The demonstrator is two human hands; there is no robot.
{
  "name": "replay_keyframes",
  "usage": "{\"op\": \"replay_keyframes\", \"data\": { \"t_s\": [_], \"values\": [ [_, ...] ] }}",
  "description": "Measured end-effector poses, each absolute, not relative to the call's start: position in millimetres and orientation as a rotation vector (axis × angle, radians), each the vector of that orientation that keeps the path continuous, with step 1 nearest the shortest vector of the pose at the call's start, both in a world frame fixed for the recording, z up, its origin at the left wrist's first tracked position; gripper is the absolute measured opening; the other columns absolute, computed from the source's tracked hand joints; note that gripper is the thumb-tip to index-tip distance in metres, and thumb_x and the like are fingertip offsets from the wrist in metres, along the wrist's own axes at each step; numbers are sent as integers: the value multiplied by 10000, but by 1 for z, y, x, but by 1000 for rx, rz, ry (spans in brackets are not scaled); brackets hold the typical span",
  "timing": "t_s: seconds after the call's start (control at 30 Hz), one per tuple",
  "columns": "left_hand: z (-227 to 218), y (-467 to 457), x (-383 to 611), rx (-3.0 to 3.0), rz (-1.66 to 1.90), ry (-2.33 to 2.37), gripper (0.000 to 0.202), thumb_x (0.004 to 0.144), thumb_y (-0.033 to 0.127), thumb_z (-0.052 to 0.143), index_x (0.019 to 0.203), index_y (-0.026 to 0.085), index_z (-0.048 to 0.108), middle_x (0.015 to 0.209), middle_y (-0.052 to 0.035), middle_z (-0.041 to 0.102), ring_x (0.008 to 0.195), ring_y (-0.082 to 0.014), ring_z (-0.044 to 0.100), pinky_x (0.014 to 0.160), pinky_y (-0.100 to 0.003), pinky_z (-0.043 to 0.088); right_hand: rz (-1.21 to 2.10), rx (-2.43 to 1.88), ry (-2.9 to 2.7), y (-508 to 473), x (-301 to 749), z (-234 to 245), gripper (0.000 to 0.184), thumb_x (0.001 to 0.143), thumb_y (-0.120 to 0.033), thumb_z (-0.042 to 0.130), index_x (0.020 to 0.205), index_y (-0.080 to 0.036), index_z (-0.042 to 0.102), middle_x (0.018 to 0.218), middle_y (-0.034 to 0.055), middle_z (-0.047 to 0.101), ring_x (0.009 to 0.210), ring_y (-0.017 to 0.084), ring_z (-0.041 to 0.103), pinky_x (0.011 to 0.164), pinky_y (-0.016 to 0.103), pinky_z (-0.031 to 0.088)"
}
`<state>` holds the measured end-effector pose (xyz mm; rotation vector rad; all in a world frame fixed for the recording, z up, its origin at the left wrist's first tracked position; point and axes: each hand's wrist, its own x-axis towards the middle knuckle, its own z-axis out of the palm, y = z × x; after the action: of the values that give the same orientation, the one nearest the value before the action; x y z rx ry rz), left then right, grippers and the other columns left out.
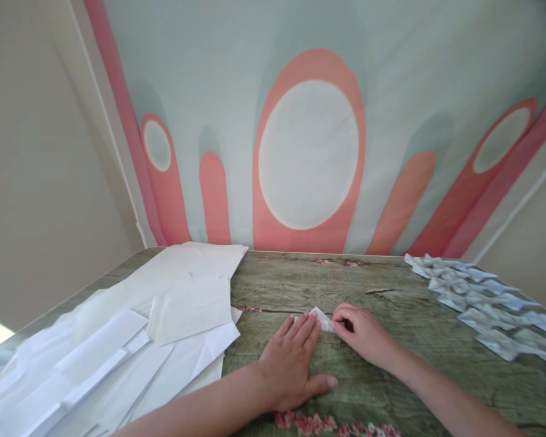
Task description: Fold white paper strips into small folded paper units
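A small folded piece of white paper (322,318) lies on the wood-patterned table in front of me. My left hand (293,361) rests flat with its fingers stretched out, the fingertips pressing on the paper's left side. At the paper's right corner, my right hand (361,331) pinches the edge between thumb and bent fingers. Part of the paper is hidden under the left fingers, so its full shape cannot be made out.
Loose white sheets and folded strips (195,306) are heaped across the table's left side. Rows of small folded paper pieces (486,303) lie at the right. A backdrop with pink shapes (309,237) rises behind the table's (273,273) far edge.
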<state>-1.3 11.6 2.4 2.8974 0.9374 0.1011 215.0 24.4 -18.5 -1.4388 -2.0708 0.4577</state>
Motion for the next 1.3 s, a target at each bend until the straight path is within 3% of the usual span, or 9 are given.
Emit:
{"op": "replay_keyframes", "data": {
  "t_s": [0.23,0.6,1.3],
  "values": [
    [1,15,-2,2929,107,892,795,850,660,229,1413,101,184,1470,-137,168,1350,-259,139,1084,-411,110,461,-1452,-2071,24,215,-18,160,820,-238,487,687,-194,565,738,17,585,679,153,549,654,268,404],
    [6,23,-4,2936,147,860,765,839,673,257,1391,144,257,1423,-129,313,1291,-265,273,1031,-414,214,446,-1463,-2079,25,215,-18,136,810,-226,488,685,-202,537,723,6,561,658,148,536,635,269,397],
    [12,33,-7,2974,175,764,654,865,608,321,1357,179,326,1378,-118,382,1250,-262,334,1016,-392,234,386,-1486,-2097,25,213,-22,139,815,-196,459,678,-208,476,716,-5,504,635,141,512,605,267,381]
  ]
}}
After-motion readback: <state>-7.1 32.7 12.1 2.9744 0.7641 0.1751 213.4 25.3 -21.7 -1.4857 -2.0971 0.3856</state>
